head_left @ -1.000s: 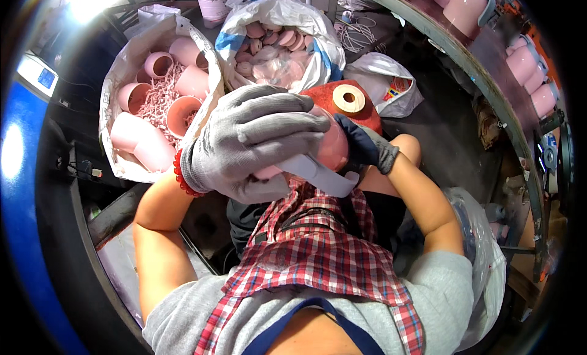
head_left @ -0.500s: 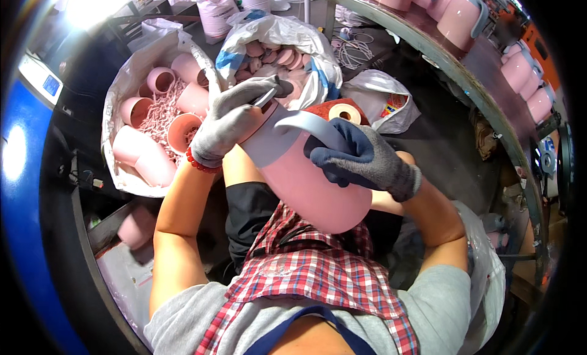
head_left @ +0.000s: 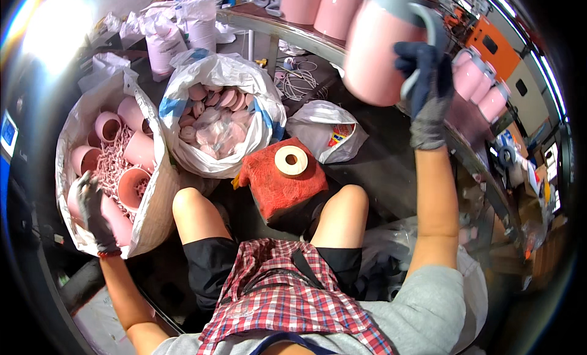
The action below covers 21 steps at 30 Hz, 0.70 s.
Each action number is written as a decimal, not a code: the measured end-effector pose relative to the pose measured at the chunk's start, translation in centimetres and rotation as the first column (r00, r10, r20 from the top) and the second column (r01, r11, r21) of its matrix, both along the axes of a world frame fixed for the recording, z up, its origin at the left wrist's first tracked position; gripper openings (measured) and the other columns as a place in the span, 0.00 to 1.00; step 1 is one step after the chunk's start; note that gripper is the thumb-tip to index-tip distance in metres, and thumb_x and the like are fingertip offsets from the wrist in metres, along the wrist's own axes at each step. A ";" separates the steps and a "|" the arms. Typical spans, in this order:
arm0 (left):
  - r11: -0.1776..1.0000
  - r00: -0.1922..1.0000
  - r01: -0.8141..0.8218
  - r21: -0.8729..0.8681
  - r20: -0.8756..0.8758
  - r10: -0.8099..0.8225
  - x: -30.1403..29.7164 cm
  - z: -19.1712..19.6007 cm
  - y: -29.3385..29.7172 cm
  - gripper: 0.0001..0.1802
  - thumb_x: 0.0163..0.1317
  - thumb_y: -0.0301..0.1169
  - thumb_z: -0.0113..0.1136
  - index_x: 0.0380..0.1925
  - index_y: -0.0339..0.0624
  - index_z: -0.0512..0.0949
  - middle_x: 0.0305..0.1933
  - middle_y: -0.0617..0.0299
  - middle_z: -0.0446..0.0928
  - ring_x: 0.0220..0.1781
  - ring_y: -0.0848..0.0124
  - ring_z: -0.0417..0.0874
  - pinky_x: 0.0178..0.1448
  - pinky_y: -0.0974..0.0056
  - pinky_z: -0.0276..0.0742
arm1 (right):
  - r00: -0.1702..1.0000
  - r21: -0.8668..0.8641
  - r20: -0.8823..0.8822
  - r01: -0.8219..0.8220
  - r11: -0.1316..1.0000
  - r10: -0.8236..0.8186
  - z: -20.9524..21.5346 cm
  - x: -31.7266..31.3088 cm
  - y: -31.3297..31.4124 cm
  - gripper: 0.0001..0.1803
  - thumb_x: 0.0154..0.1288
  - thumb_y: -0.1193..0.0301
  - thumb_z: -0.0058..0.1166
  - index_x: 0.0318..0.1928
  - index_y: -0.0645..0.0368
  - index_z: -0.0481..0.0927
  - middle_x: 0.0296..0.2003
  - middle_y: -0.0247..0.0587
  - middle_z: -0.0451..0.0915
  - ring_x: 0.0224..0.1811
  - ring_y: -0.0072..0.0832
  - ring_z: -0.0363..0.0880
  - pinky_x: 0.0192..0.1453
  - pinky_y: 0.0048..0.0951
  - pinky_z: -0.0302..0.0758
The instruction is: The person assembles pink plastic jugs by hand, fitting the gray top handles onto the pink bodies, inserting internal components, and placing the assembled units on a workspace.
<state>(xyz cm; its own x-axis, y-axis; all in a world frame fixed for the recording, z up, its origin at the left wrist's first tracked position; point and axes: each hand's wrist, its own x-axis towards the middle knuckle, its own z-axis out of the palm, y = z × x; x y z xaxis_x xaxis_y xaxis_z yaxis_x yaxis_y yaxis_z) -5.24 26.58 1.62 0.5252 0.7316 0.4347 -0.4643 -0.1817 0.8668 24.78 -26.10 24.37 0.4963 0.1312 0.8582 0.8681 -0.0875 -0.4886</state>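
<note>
One pink jug (head_left: pixel 380 58), beyond and right of red block (head_left: pixel 287 196) | right hand (head_left: pixel 431 92): fingers wrapped round jug handle (head_left: pixel 431 28) | left hand (head_left: pixel 93 213): at white sack (head_left: pixel 162 217) left of block, finger hold cannot be told

Red block (head_left: pixel 281 199) as my marker: brightly lit, crisp. Far upper left of it, white glare blown out, coloured fringe along the rim. Far upper right, thin strip lights (head_left: pixel 547 80). Floor (head_left: pixel 382 150) to its right in deep shadow. Beyond it, my bench (head_left: pixel 275 30) bows with lens distortion; outermost corners around it go black.
</note>
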 end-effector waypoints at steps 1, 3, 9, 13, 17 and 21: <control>0.991 0.990 -0.136 -0.001 0.034 0.136 -4.7 -2.4 4.6 0.26 0.69 0.41 0.46 0.63 0.40 0.62 0.63 0.59 0.68 0.61 0.67 0.71 0.64 0.63 0.65 | 0.997 0.027 0.082 -0.018 0.999 0.016 0.3 3.0 -0.6 0.16 0.70 0.62 0.46 0.40 0.61 0.81 0.36 0.37 0.83 0.31 0.22 0.78 0.39 0.23 0.72; 0.932 0.933 -0.361 -0.032 0.001 0.361 -13.1 -7.0 9.2 0.25 0.68 0.37 0.47 0.61 0.37 0.63 0.57 0.57 0.70 0.54 0.68 0.75 0.57 0.65 0.71 | 0.980 -0.053 0.120 0.165 0.985 -0.157 0.9 6.8 -2.0 0.13 0.68 0.67 0.46 0.39 0.61 0.81 0.39 0.39 0.83 0.32 0.25 0.79 0.40 0.26 0.73; 0.482 0.297 -0.765 0.428 -0.429 0.853 -23.3 -9.3 6.6 0.08 0.60 0.34 0.55 0.31 0.40 0.71 0.26 0.70 0.65 0.26 0.78 0.62 0.28 0.68 0.63 | 0.888 -0.333 0.260 0.451 0.828 -0.379 -1.4 17.8 -18.3 0.15 0.67 0.71 0.40 0.50 0.63 0.75 0.45 0.44 0.77 0.47 0.33 0.76 0.55 0.30 0.72; 0.198 -0.112 -0.866 0.460 -0.563 0.819 -34.9 -14.7 2.9 0.27 0.54 0.49 0.62 0.39 0.33 0.75 0.36 0.50 0.77 0.38 0.61 0.75 0.45 0.57 0.71 | 0.932 0.082 -0.176 0.334 0.939 -0.316 -0.3 18.9 -14.3 0.23 0.71 0.67 0.36 0.59 0.69 0.69 0.56 0.52 0.72 0.56 0.39 0.73 0.62 0.34 0.69; 0.297 -0.375 -0.750 0.591 -0.750 0.545 -37.9 -17.9 -1.6 0.43 0.50 0.56 0.59 0.61 0.40 0.64 0.64 0.37 0.59 0.62 0.45 0.67 0.64 0.51 0.65 | 0.886 -0.259 -0.369 0.191 0.947 -0.280 2.7 28.4 -19.0 0.30 0.71 0.60 0.38 0.65 0.68 0.61 0.56 0.51 0.74 0.55 0.42 0.75 0.60 0.34 0.72; 0.631 -0.383 -0.372 0.681 -0.732 0.564 -31.9 -19.7 -1.4 0.42 0.50 0.58 0.57 0.63 0.53 0.60 0.66 0.42 0.56 0.65 0.45 0.62 0.64 0.48 0.64 | 0.788 -0.775 0.437 0.574 0.262 -0.434 7.8 33.7 -27.2 0.28 0.65 0.56 0.50 0.57 0.64 0.71 0.44 0.46 0.79 0.44 0.34 0.78 0.47 0.35 0.75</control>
